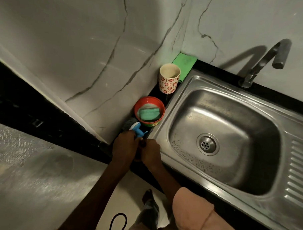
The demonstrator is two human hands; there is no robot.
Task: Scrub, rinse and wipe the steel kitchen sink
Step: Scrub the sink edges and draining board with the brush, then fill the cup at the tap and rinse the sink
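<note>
The steel sink point(248, 94) fills the right side, its basin wet with droplets around the drain point(207, 144). A steel tap point(264, 62) stands at the wall behind it. Left of the sink, on the black counter strip, my left hand point(124, 145) grips a scrubber with a blue handle point(138, 131) and a grey scouring head. My right hand point(150, 154) is curled beside it, touching the left hand; what it holds is hidden. A red bowl point(162, 113) with a green sponge point(149, 114) in it sits just beyond the hands.
A flower-patterned cup point(169, 79) stands behind the bowl, and a green cloth point(184, 63) lies in the wall corner. Marble-look wall tiles rise at the left and back. The sink's ribbed drainboard point(299, 175) lies at the far right. A black cord loop point(118, 223) hangs below.
</note>
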